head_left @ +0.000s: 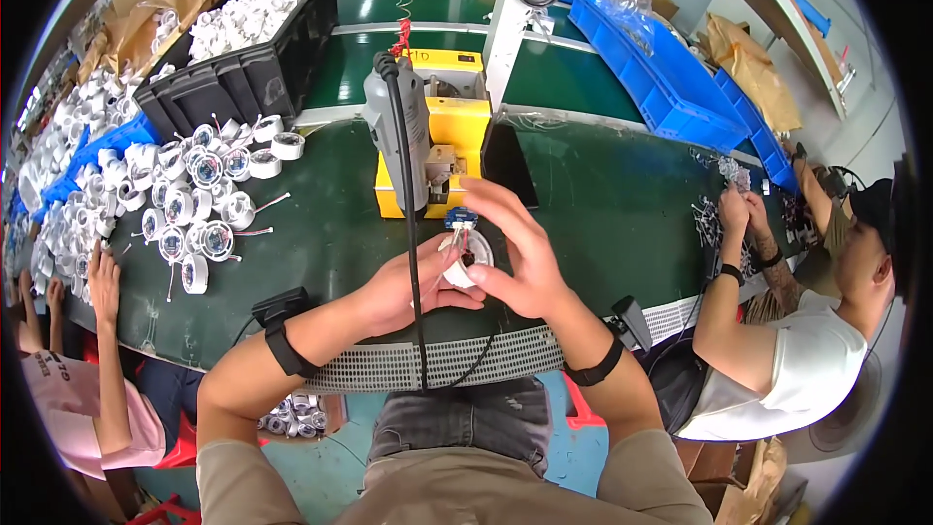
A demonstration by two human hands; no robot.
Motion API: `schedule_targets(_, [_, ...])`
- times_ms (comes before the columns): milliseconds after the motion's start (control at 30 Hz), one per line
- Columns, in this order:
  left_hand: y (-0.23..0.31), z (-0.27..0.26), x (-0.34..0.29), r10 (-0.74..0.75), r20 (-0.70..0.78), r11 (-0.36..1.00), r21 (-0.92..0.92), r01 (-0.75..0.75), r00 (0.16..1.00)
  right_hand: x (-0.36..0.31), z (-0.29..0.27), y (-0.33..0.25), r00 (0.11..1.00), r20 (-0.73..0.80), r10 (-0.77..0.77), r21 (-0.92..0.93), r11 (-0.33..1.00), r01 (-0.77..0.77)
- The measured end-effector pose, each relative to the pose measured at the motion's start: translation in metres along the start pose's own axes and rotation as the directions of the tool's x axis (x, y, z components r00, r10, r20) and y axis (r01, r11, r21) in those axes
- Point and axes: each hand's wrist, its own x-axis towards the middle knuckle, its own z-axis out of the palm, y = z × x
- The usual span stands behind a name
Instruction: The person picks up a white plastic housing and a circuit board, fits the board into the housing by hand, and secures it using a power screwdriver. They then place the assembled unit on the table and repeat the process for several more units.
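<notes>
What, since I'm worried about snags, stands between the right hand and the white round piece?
Nothing visible: the right hand has its thumb against the white round piece. The black cable hangs across the view of the left hand.

Dark lettering on pink shirt (63,394), apparently handwritten marks on yellow machine (459,122)

Round white plastic housing (482,245); small blue component (461,218). Flat dark-green counter (603,204). Boxy yellow machine (459,122); elongated grey tool (417,117), thin black cable (415,277).
</notes>
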Motion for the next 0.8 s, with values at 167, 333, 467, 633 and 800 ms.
schedule_targets(167, [-0.001, -0.003, -0.002, -0.065, -0.014, 0.985, 0.157, 0.066, 0.998, 0.005, -0.019, -0.005, 0.995, 0.048, -0.088, -0.104, 0.990, 0.093])
schedule_targets(333, [0.002, -0.001, 0.000, -0.105, -0.006, 0.980, 0.170, 0.104, 0.994, 0.001, -0.026, 0.001, 0.988, 0.141, -0.070, -0.026, 0.997, 0.075])
schedule_targets(467, [0.009, -0.001, -0.001, -0.103, 0.078, 0.994, 0.052, 0.099, 0.992, -0.004, -0.032, 0.006, 0.991, 0.132, -0.011, -0.042, 0.999, 0.017])
schedule_targets(633, [0.013, -0.004, -0.004, 0.018, 0.054, 0.998, -0.060, -0.014, 0.998, -0.002, -0.028, -0.002, 0.994, 0.064, 0.088, -0.072, 0.994, -0.083])
schedule_targets(800, [0.012, -0.006, -0.001, 0.060, 0.069, 0.994, -0.092, -0.054, 0.996, -0.004, -0.031, 0.002, 0.997, 0.029, 0.077, -0.075, 0.994, -0.075])
